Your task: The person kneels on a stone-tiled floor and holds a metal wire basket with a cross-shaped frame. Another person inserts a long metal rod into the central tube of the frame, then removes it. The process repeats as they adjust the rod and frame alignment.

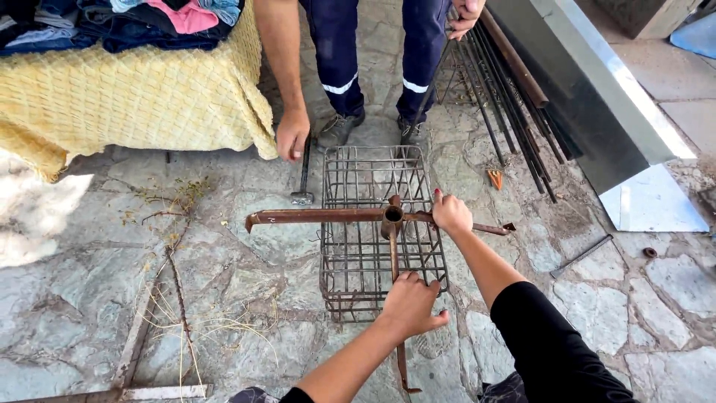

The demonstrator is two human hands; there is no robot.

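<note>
- The left hand [409,304] curls over one rusty arm of a three-armed metal bracket [391,221].
- The right hand [450,213] clamps another arm.
- The bracket lies on one wire cage [358,261] on the rough stone floor [246,246].
- Another person's hand [291,134] grips a hammer [304,179]; dark rods [514,104] lean nearby.

A wire cage [380,239] is sitting on the stone floor [246,246] at the middle of the frame, with a cross-shaped bracket [391,219] lying across its top. The left hand [409,304] is resting at the cage's near edge, the right hand [451,213] on the bracket's right arm. A hammer [303,179] is standing just left of the cage, under another person's hand [291,134]. A bed [127,97] is filling the upper left; metal rods [514,112] are leaning at the upper right.
</note>
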